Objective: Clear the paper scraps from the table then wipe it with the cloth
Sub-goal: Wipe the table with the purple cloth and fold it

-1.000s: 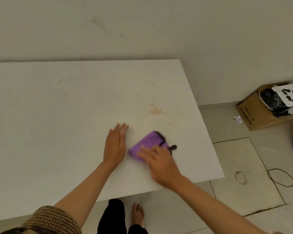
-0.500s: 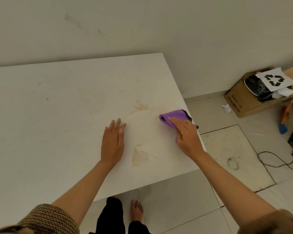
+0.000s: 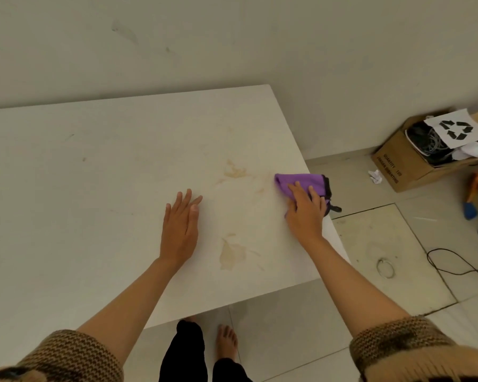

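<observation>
A purple cloth [image 3: 295,180] with a dark trim lies at the right edge of the white table [image 3: 94,188]. My right hand [image 3: 305,213] presses flat on the cloth, fingers over its near part. My left hand [image 3: 180,230] rests palm down on the table, holding nothing, to the left of two brownish stains [image 3: 231,253]. No paper scraps show on the tabletop. One crumpled white paper scrap [image 3: 375,176] lies on the floor by a box.
A cardboard box [image 3: 398,164] with a recycling sign, holding cables and paper, stands on the floor at the right by the wall. A black cable [image 3: 453,260] and an orange-handled blue tool [image 3: 471,205] lie on the tiles. My bare foot [image 3: 226,343] is under the table's near edge.
My right hand slid the purple cloth from the near middle of the table out to its right edge, uncovering a stain. My left hand stayed flat in place.
</observation>
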Motion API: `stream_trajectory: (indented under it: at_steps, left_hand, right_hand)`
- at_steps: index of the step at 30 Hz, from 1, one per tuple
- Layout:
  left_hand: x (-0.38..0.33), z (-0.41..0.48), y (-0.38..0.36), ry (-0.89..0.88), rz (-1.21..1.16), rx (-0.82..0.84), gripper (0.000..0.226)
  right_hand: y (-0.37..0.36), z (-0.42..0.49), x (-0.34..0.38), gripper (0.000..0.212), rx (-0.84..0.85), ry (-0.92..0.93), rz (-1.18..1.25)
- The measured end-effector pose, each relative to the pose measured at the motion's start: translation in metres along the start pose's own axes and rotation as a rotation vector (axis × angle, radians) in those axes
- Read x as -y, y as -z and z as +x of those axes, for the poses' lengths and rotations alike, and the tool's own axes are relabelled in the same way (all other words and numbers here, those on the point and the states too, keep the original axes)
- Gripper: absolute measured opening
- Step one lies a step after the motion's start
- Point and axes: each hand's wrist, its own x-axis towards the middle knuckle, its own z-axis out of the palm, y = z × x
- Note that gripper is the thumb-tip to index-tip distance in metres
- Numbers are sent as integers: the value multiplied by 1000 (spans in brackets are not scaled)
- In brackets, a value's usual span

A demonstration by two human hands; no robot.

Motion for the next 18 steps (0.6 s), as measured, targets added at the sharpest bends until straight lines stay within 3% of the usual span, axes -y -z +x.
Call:
stream_trajectory:
  at_steps: [2, 4, 5, 8, 10, 12, 14, 18]
  left_hand:
    - [4, -1, 11, 99, -127, -46, 55]
    - [13, 0, 25, 165, -187, -81, 55]
    - [18, 0, 33, 185, -196, -98, 56]
    - [34, -2, 55, 246, -205, -167, 56]
    - [42, -4, 66, 276, -223, -210, 55]
    - [49, -7, 74, 304, -244, -238, 55]
    - [55, -9, 81, 315, -237, -263, 54]
    - [54, -14, 83, 244, -182, -294, 47]
  right_hand:
    - [-2, -12, 28, 39, -146, 43, 52]
    - [-15, -46, 51, 39, -297, 280, 18]
    - [-26, -70, 61, 41, -277, 446, 1]
    - [-65, -152, 83, 45, 75, 966, 58]
    - [-82, -183, 95, 40, 411, 1184, 93]
    - [-94, -176, 111, 44, 603, 1249, 89]
    - [-102, -144, 127, 47, 576, 1218, 73]
    - [-100, -62, 146, 41, 469, 927, 48]
